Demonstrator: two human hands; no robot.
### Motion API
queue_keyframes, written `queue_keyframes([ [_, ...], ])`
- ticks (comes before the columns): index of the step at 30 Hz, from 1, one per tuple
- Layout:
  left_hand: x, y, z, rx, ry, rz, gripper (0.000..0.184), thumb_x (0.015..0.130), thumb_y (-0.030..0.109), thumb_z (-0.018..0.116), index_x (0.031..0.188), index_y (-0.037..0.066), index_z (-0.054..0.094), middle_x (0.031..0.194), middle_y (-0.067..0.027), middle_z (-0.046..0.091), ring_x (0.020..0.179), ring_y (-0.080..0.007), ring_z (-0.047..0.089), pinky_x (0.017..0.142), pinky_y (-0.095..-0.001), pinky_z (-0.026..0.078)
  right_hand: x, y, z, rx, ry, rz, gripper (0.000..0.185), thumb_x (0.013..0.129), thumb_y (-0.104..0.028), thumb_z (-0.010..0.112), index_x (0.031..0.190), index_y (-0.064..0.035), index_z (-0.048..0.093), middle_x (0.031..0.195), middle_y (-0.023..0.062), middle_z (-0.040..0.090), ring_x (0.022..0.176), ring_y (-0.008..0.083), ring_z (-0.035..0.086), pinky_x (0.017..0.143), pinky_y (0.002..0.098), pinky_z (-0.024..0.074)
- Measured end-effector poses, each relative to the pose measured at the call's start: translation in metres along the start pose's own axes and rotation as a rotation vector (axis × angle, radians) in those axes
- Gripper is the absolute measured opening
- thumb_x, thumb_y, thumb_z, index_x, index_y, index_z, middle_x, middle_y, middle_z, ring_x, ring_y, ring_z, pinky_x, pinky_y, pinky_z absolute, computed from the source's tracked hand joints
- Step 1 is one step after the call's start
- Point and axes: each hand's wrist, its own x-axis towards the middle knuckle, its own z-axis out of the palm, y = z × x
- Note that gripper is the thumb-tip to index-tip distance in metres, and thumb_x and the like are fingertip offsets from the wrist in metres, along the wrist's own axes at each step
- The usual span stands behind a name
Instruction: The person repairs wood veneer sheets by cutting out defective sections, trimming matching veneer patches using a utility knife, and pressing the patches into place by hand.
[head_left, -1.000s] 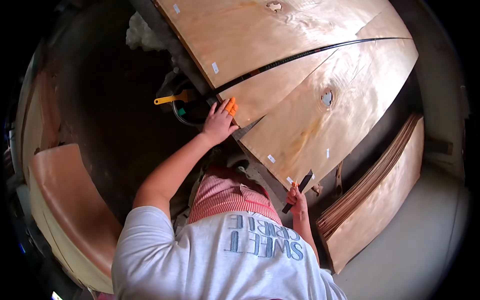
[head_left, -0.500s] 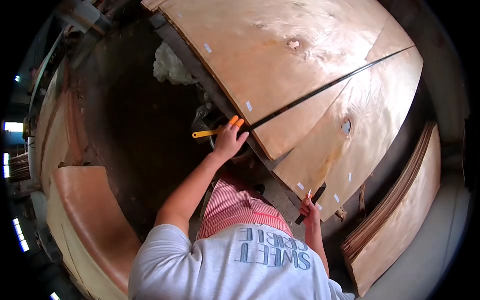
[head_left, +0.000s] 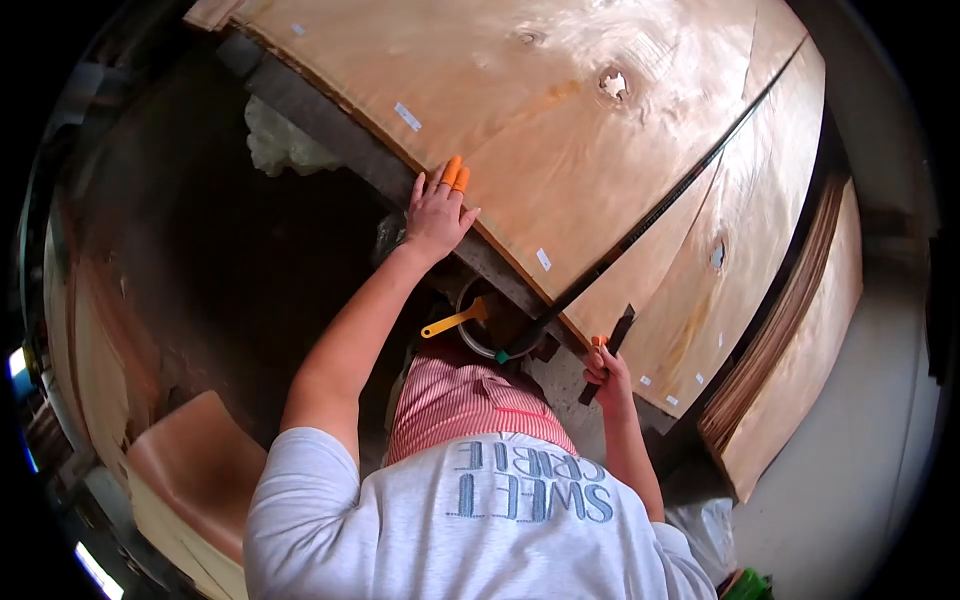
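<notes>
Bare hands work at wood veneer sheets (head_left: pixel 560 170), one holding a dark flat blade (head_left: pixel 621 330).
Toward eleven o'clock, the left hand (head_left: pixel 436 222), two fingers capped in orange, lies slightly spread at the sheets' edge; toward four, the right hand (head_left: pixel 608 377) wraps the blade. The sheets fill twelve to three; a yellow-handled scraper (head_left: pixel 455 322) sits at the left hand's five o'clock.

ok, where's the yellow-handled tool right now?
Head view, between the left hand and right hand: yellow-handled tool sits at the round container, just beyond the striped apron.
</notes>
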Motion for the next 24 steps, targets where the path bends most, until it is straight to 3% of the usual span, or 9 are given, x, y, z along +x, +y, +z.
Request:
queue_keyframes([
  [5, -0.002, 0.003, 0.007, 0.024, -0.114, 0.07, 0.064, 0.081, 0.044, 0.049, 0.126, 0.0, 0.039, 0.135, -0.0142, 0.031, 0.127, -0.0263, 0.025, 0.103, -0.0508, 0.015, 0.017, 0.011, 0.026, -0.007, 0.013, 0.01, 0.012, 0.089, -0.017, 0.046, 0.096, -0.0069, 0.049, 0.064, -0.0038, 0.041, 0.049, 0.0022, 0.03, 0.04, 0.0159, 0.0237],
  [8, -0.01, 0.002, 0.008, -0.025, -0.099, 0.09, 0.061, 0.08, 0.04, 0.052, 0.125, 0.001, 0.04, 0.134, -0.0152, 0.033, 0.127, -0.0266, 0.025, 0.103, -0.0506, 0.014, 0.024, 0.012, 0.042, -0.013, 0.046, 0.014, 0.012, 0.089, -0.017, 0.047, 0.095, -0.0065, 0.049, 0.063, -0.0037, 0.041, 0.048, 0.0022, 0.03, 0.041, 0.016, 0.0244],
  [14, -0.079, 0.004, -0.016, -0.437, -0.041, 0.112, 0.051, 0.077, 0.022, 0.059, 0.121, 0.002, 0.041, 0.13, -0.0176, 0.034, 0.119, -0.032, 0.034, 0.098, -0.0423, 0.029, 0.021, 0.02, 0.046, -0.035, 0.063, -0.034, 0.013, 0.09, -0.018, 0.044, 0.096, -0.0068, 0.049, 0.063, -0.0044, 0.039, 0.049, 0.0017, 0.029, 0.041, 0.015, 0.0233],
  [16, -0.12, 0.003, -0.012, -0.373, -0.128, 0.05, 0.05, 0.077, 0.021, 0.059, 0.12, 0.003, 0.042, 0.13, -0.0185, 0.034, 0.114, -0.0343, 0.038, 0.095, -0.0392, 0.034, 0.017, 0.023, 0.045, -0.036, 0.088, -0.028, 0.013, 0.09, -0.017, 0.045, 0.098, -0.0071, 0.049, 0.063, -0.0044, 0.039, 0.048, 0.0016, 0.028, 0.041, 0.015, 0.0232],
  [20, -0.155, 0.009, 0.001, -0.436, -0.231, -0.105, 0.051, 0.076, 0.021, 0.06, 0.12, 0.003, 0.041, 0.13, -0.0191, 0.033, 0.112, -0.0356, 0.04, 0.094, -0.0386, 0.034, 0.013, 0.028, 0.041, -0.113, 0.123, -0.01, 0.015, 0.09, -0.016, 0.047, 0.1, -0.0061, 0.049, 0.066, -0.0039, 0.043, 0.049, 0.0014, 0.03, 0.042, 0.0156, 0.0241],
  [24, -0.102, 0.012, -0.011, -0.46, -0.006, 0.076, 0.053, 0.077, 0.019, 0.059, 0.123, 0.002, 0.039, 0.132, -0.0175, 0.032, 0.116, -0.0325, 0.037, 0.096, -0.0384, 0.032, 0.05, 0.005, 0.086, -0.485, 0.144, -0.046, 0.016, 0.089, -0.017, 0.047, 0.103, -0.008, 0.049, 0.067, -0.0036, 0.047, 0.049, 0.0011, 0.032, 0.043, 0.0156, 0.0239],
])
